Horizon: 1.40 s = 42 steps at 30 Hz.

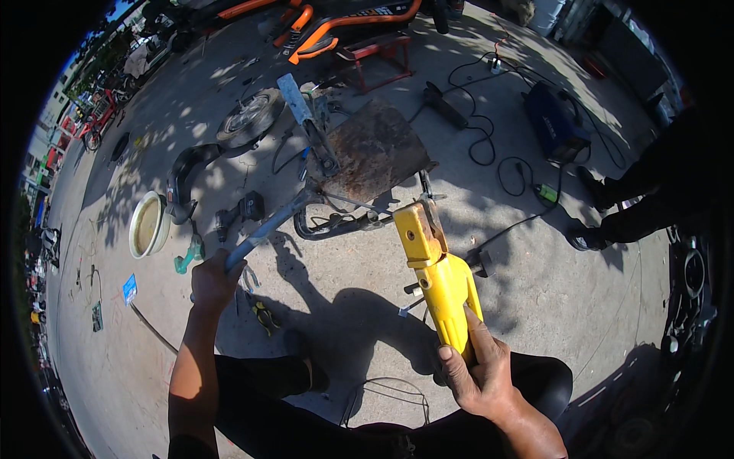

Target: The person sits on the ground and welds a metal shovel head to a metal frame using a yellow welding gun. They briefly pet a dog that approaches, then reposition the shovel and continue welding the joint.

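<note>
My left hand (215,284) is closed around a blue-grey metal tube (264,231). The tube's far end meets the corner of a rusty metal plate (378,149). Standing up from that corner is a blue-grey flat bar (297,101). In my right hand (480,375) is a yellow welding electrode holder (441,287), its head tilted up and away from me. A thin dark rod (359,203) runs between the holder's head and the tube's joint; whether the holder grips it I cannot tell. Behind the holder and under the plate shows a curved black tube (336,227).
A cordless drill (238,216), a green tool (191,252), pliers (265,318) and a cream basin (148,224) lie left. Beyond are a wheel (251,118) and a red stand (380,63). Right are an angle grinder (445,105), cables, a blue welding machine (556,126) and a person's legs (638,214).
</note>
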Available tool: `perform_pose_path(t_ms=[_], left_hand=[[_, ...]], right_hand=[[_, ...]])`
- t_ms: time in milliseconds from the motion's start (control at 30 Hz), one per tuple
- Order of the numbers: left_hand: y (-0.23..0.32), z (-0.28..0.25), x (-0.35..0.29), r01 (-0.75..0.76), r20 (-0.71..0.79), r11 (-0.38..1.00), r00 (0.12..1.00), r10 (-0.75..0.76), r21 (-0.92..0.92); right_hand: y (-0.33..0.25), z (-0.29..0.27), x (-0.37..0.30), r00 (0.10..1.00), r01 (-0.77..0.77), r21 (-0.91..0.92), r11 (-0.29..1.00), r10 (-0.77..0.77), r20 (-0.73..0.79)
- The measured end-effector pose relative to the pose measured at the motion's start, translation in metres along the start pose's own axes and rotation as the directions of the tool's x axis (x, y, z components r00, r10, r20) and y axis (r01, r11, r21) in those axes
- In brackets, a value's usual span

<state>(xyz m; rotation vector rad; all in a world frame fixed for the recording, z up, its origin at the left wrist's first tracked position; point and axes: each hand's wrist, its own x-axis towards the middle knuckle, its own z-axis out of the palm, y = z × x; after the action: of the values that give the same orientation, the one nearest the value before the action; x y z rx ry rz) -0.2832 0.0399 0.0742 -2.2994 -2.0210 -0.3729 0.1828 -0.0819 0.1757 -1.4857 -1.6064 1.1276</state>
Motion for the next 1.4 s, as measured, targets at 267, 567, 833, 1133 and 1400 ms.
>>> perform_pose_path(t_ms=[267, 567, 833, 1133, 1400], left_hand=[[0.000, 0.002, 0.002, -0.027, -0.044, 0.999, 0.999, 0.025, -0.039], [0.000, 0.000, 0.002, 0.027, -0.019, 0.999, 0.999, -0.028, -0.020], [0.001, -0.002, 0.003, 0.002, -0.023, 1.000, 1.000, -0.003, -0.022], [0.001, 0.001, 0.002, 0.011, -0.015, 1.000, 1.000, -0.011, -0.004], [-0.001, 0.001, 0.001, -0.001, -0.013, 1.000, 1.000, 0.001, -0.008]], right_hand=[[0.011, 0.004, 0.001, 0.980, 0.183, -0.151, 0.971, -0.193, -0.052], [0.011, -0.003, 0.000, 0.980, 0.169, -0.062, 0.984, -0.174, -0.100], [0.010, 0.001, -0.002, 0.994, 0.093, -0.030, 0.995, -0.094, -0.053], [0.010, 0.001, -0.001, 0.996, 0.088, -0.046, 0.995, -0.089, -0.032], [0.009, 0.003, 0.000, 0.995, 0.097, -0.044, 0.994, -0.099, -0.032]])
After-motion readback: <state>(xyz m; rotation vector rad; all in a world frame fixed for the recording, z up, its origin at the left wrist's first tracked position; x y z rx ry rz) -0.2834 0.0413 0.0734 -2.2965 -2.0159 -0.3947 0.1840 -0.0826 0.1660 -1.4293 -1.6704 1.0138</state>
